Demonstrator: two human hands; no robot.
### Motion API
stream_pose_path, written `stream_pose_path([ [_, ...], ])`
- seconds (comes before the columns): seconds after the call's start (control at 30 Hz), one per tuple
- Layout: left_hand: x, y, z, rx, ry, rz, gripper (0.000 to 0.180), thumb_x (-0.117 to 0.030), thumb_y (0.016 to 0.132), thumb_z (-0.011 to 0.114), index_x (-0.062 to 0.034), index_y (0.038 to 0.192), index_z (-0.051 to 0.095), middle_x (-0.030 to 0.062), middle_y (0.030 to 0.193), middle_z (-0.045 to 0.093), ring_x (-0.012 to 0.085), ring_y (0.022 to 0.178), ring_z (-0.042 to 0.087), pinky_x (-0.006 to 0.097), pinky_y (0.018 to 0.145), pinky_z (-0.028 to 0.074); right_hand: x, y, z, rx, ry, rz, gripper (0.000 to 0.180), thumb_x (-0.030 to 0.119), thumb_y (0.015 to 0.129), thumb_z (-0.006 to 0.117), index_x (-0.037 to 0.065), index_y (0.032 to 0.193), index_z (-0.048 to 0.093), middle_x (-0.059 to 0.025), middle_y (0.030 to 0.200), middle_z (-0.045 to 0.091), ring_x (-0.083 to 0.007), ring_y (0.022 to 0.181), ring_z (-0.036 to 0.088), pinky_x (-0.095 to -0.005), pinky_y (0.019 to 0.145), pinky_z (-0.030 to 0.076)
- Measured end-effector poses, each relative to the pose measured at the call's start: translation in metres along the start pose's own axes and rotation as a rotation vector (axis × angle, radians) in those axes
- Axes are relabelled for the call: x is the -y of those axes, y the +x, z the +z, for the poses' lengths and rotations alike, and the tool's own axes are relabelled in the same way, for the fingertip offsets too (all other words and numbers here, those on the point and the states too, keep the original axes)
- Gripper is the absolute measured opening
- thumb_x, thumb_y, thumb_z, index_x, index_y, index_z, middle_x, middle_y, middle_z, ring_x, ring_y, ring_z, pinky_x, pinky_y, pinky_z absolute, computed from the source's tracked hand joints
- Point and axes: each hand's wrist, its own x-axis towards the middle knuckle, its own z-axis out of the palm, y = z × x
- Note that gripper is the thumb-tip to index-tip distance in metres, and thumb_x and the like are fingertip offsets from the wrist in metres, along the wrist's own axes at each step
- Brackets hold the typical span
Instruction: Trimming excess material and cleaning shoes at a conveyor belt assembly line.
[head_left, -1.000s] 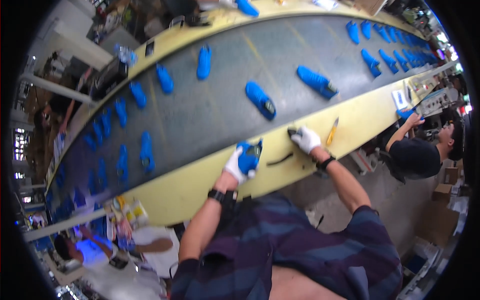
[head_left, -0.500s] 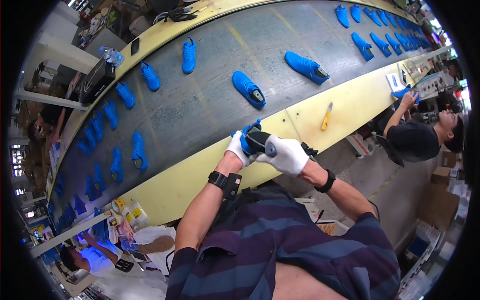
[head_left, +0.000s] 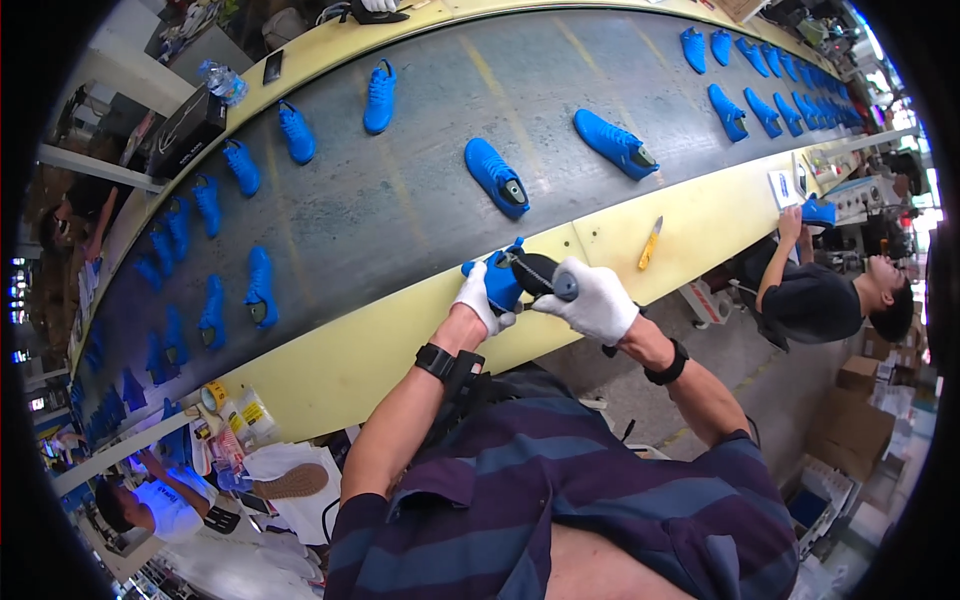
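Note:
In front of my chest, my left hand, in a white glove, grips a blue shoe. My gloved right hand is closed round a black rounded piece with a pale toothed-looking edge. A grey knob pokes out by the right fingers; whether it belongs to the black piece, I cannot tell. That piece lies against the shoe's opening and hides part of it. Two blue shoes, one nearer and one farther right, rest on the grey conveyor belt beyond my hands.
The belt curves past a yellow table edge, carrying several more blue shoes. A yellow-handled knife lies right of my hands. One co-worker handles a blue shoe at right; another sits at lower left. Tape lies near that person.
My right hand has shifted slightly right with the black piece, uncovering more of the held shoe. Shoes at left appear farther left. A gloved hand has appeared at the far table edge.

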Motion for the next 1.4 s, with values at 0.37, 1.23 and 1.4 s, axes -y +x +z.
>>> stream_pose_path([
  [0.37,0.013,-0.014,-0.014,-0.03,-0.018,0.004,0.061,-0.072,0.106,0.032,-0.0199,0.117,0.063,0.0016,0.09,0.07,0.0233,0.06,0.059,0.031,0.041,0.031,-0.034,0.031,0.0,0.045,-0.048,0.178,0.041,0.033,0.089,0.084,-0.002,0.094,0.063,-0.0114,0.067,0.065,-0.016,0.055,0.064,-0.0336,0.053,0.052],
  [1.23,0.039,0.008,0.001,-0.227,0.173,0.009,0.071,-0.075,0.102,0.041,-0.0114,0.131,0.054,0.0133,0.097,0.068,0.0283,0.063,0.066,0.033,0.04,0.041,-0.014,0.004,-0.025,0.258,-0.129,0.326,0.048,0.043,0.086,0.085,-0.001,0.093,0.068,-0.0173,0.072,0.07,-0.0279,0.062,0.071,-0.0392,0.064,0.056],
  [1.4,0.045,0.026,-0.034,-0.225,0.201,0.046,0.072,-0.078,0.099,0.044,-0.0121,0.121,0.06,0.0106,0.087,0.066,0.0256,0.059,0.064,0.033,0.041,0.04,0.006,0.038,-0.007,0.492,-0.159,0.274,0.052,0.047,0.086,0.081,-0.002,0.097,0.072,-0.0191,0.074,0.072,-0.0303,0.067,0.074,-0.0397,0.065,0.056],
])
